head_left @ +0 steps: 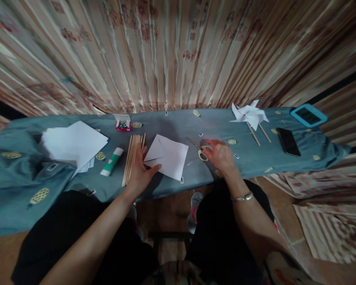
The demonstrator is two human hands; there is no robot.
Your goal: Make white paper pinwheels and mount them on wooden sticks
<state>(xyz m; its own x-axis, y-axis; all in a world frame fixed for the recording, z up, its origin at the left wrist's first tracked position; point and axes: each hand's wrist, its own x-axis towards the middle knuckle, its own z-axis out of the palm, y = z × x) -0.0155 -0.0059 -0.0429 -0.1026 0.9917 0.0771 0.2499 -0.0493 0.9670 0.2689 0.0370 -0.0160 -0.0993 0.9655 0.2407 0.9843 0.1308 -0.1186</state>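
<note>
A square white sheet of paper (172,156) lies in front of me with cuts running in from its corners. My left hand (141,170) is open at the paper's left side; its thumb rests on the near left edge and its fingers reach over the ends of several thin wooden sticks (130,160). To the right of the sheet, my right hand (221,155) has thumb and forefinger at the pale handles of a pair of scissors (202,153). The blades point left, toward the paper, and appear low over the cloth.
Left of the sticks are a green-and-white glue stick (112,161), a small red box of metal pins or tacks (123,125) and stacked white paper (74,142). Paper pinwheels on sticks (250,114), a black phone (288,141) and a blue-framed tablet (309,115) lie at right.
</note>
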